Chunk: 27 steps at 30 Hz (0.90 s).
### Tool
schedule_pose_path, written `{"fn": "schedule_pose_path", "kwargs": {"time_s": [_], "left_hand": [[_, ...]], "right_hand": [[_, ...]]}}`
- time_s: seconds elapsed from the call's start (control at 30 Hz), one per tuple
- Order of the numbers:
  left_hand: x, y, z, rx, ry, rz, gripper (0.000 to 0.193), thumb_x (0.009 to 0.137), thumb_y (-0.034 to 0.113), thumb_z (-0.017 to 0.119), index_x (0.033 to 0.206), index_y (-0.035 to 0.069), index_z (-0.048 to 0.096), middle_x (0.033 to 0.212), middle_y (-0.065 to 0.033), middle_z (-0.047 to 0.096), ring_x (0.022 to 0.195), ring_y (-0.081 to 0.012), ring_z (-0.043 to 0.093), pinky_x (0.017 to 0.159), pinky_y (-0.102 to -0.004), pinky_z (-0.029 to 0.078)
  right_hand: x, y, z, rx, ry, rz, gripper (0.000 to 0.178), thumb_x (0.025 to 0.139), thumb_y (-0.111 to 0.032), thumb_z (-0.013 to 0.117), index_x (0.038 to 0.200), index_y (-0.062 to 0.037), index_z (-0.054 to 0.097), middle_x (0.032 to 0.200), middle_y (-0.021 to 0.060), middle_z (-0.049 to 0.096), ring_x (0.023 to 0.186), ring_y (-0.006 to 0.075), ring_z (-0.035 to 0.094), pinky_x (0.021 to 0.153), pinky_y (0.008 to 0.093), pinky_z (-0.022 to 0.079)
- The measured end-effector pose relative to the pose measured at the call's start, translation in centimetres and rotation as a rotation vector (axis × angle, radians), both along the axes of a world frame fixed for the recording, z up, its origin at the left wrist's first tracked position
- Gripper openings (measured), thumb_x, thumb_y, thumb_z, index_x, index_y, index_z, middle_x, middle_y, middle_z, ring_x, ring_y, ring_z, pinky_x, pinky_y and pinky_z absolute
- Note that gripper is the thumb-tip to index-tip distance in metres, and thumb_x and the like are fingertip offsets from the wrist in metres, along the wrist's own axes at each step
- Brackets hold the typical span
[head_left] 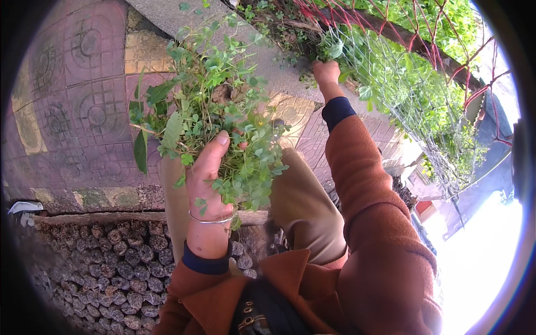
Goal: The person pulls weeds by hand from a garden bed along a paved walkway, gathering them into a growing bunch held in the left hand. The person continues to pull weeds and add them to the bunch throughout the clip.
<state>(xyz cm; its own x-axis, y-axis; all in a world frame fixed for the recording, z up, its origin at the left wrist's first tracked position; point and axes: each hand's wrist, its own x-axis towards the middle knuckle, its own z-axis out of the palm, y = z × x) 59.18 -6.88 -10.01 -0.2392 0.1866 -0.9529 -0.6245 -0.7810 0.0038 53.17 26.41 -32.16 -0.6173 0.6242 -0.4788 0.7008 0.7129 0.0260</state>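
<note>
Purple patterned paving (pixel 92 134) | left hand (pixel 205 173) wrapped round leafy bunch (pixel 206 109) | right hand (pixel 326 72) at plants (pixel 335 50) near netting (pixel 432 146), looks curled, can't tell grip

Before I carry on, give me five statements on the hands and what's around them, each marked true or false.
1. The left hand holds a bunch of leafy greens. True.
2. The right hand is on that bunch too. False: it is at the plants near the netting, apart from the bunch.
3. The bracelet is worn on the right arm. False: it is on the left.
4. Many rounded dark lumps show at the lower left. True.
5. The sleeves are pale green. False: they are rusty brown, with dark blue cuffs.
</note>
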Motion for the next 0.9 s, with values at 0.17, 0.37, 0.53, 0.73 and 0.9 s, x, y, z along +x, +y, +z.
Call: {"fn": "schedule_pose_path", "kwargs": {"time_s": [0.17,0.37,0.53,0.73,0.9], "left_hand": [[-0.3,-0.1,0.2,0.006,-0.035,-0.003,0.028,0.088,0.022,0.057,0.103,-0.002,0.06,0.091,-0.0089,0.062,0.079,-0.0147,0.061,0.066,-0.0288,0.053],[0.0,-0.2,0.3,-0.02,0.012,-0.005,0.029,0.088,0.021,0.056,0.105,-0.002,0.059,0.094,-0.0105,0.062,0.081,-0.0169,0.062,0.067,-0.0302,0.054],[-0.4,-0.4,0.7,0.01,-0.036,-0.005,0.03,0.089,0.021,0.055,0.106,-0.003,0.058,0.097,-0.0108,0.061,0.084,-0.0181,0.062,0.069,-0.0316,0.055],[-0.5,-0.2,0.6,0.046,-0.02,-0.023,0.03,0.089,0.022,0.055,0.105,-0.003,0.058,0.096,-0.0104,0.061,0.085,-0.0178,0.062,0.07,-0.0317,0.055],[-0.2,-0.2,0.1,0.148,-0.007,0.006,0.03,0.089,0.023,0.055,0.104,-0.002,0.058,0.095,-0.01,0.061,0.084,-0.0175,0.061,0.07,-0.0316,0.055]], "right_hand": [[-1.6,1.5,0.3,-0.038,-0.107,0.019,0.046,0.076,-0.035,0.056,0.098,0.0048,0.062,0.101,0.0251,0.061,0.099,0.0365,0.058,0.087,0.039,0.045],[-0.9,5.5,-4.4,-0.223,-0.017,0.172,0.043,0.08,-0.036,0.052,0.101,0.0006,0.061,0.103,0.0234,0.061,0.101,0.0363,0.057,0.087,0.039,0.044],[-1.6,2.3,-0.9,-0.097,-0.079,0.107,0.042,0.076,-0.035,0.06,0.097,0.0017,0.063,0.102,0.0234,0.061,0.1,0.0358,0.058,0.086,0.0384,0.045],[-1.5,3.9,-1.9,-0.045,-0.062,0.13,0.042,0.073,-0.032,0.065,0.094,0.0039,0.064,0.099,0.0227,0.063,0.096,0.0347,0.06,0.084,0.0377,0.046],[-0.2,4.8,-2.7,-0.375,0.278,-0.083,0.028,0.073,-0.017,0.069,0.089,0.0047,0.063,0.082,0.0126,0.065,0.067,0.0248,0.059,0.061,0.0361,0.046]]}}
